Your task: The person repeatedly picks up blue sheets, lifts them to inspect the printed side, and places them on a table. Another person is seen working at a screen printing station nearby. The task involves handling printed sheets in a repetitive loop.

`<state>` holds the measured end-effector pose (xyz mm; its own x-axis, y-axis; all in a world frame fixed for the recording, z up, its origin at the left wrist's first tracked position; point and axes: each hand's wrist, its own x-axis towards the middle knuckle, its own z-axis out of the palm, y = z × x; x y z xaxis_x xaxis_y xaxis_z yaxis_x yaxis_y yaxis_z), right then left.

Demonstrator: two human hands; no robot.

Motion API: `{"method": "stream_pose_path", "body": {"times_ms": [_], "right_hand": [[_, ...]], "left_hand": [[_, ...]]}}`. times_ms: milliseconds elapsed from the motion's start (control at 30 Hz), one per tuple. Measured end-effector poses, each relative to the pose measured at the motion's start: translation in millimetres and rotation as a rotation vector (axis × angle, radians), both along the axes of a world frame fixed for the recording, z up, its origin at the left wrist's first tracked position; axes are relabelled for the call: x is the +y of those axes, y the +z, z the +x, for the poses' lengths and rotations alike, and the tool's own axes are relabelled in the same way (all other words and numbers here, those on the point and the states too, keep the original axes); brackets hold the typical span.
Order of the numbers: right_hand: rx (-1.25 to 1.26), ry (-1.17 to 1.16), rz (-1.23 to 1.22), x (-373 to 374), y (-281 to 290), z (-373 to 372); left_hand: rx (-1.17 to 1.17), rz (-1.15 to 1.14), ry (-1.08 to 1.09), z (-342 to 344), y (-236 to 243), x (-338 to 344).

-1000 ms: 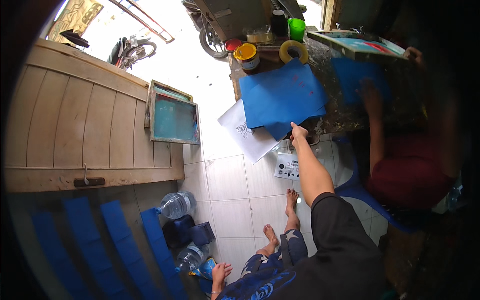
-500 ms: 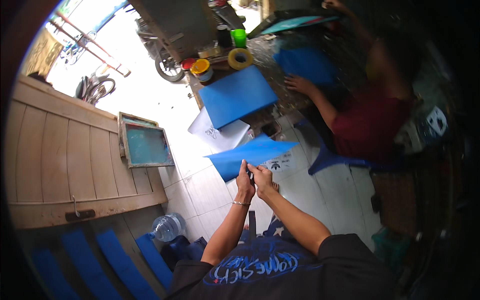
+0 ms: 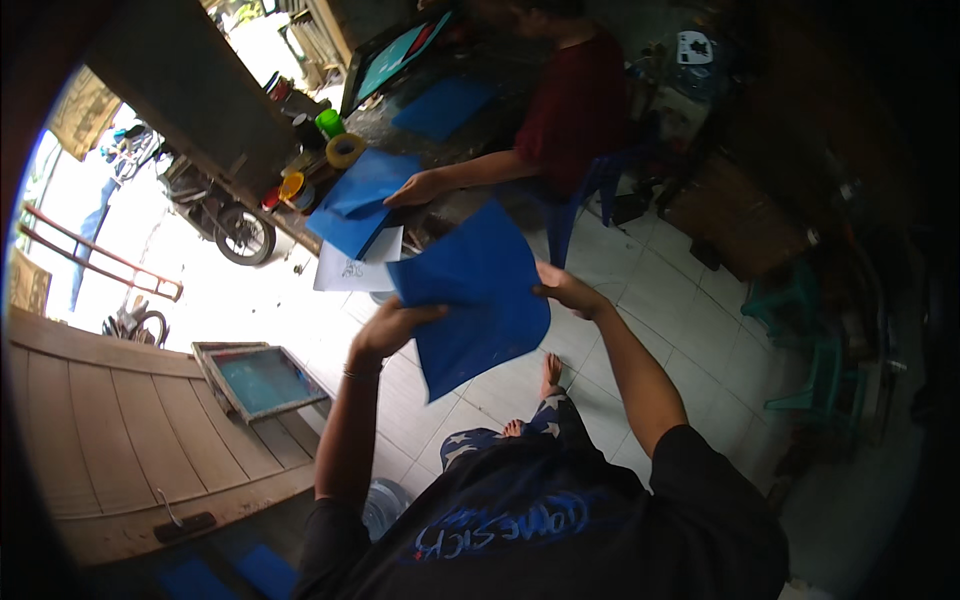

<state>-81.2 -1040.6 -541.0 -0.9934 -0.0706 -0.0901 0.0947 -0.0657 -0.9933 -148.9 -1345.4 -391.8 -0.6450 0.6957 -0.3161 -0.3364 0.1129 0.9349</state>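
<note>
A flexible blue sheet, slightly bowed, hangs in the air before me. My left hand grips its left edge, thumb lying on the upper face. At the opposite edge, my right hand pinches the sheet between thumb and fingers. Beyond it, a stack of blue sheets rests at the near end of the worktable. A co-worker's hand is on the top sheet, which looks lifted and creased. A white paper with a dark drawing sticks out under the stack.
On the table stand a yellow tape roll, a green cup and an open yellow paint tub. Another blue sheet lies beside the co-worker, who sits on a blue chair. A framed screen leans by the wooden door.
My hands have moved apart to opposite edges of the sheet, which is now spread wider. My view has turned right. The co-worker's hand has come onto the stack.
</note>
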Motion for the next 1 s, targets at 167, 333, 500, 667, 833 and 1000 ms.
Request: {"method": "stream_pose_path", "body": {"times_ms": [167, 333, 500, 667, 833, 1000], "right_hand": [[-0.049, 0.219, -0.504, -4.6, 40.5, 66.6], [-0.102, -0.157, 0.364, -8.5, 116.2, 157.9], [0.146, -0.411, 0.422, 9.6, 216.2, 240.3], [0.234, -0.575, 1.047, 64.2, 360.0, 350.3], [0.151, -1.156, 0.938, 133.4, 527.8, 455.8], [0.339, -1.524, 1.170, 193.3, 708.8, 561.7]], "left_hand": [[-0.180, 0.366, 0.096, -24.7, 23.4, -16.7], [-0.240, 0.299, 0.341, -18.5, -24.5, 17.6], [-0.802, 0.547, -0.031, 15.9, -63.9, 136.5], [-0.877, 0.321, -0.269, 103.0, -78.5, 249.4], [-0.873, 0.187, -0.427, 203.1, -88.2, 326.3], [-0.959, 0.237, -0.532, 269.5, -97.8, 381.3]]}}
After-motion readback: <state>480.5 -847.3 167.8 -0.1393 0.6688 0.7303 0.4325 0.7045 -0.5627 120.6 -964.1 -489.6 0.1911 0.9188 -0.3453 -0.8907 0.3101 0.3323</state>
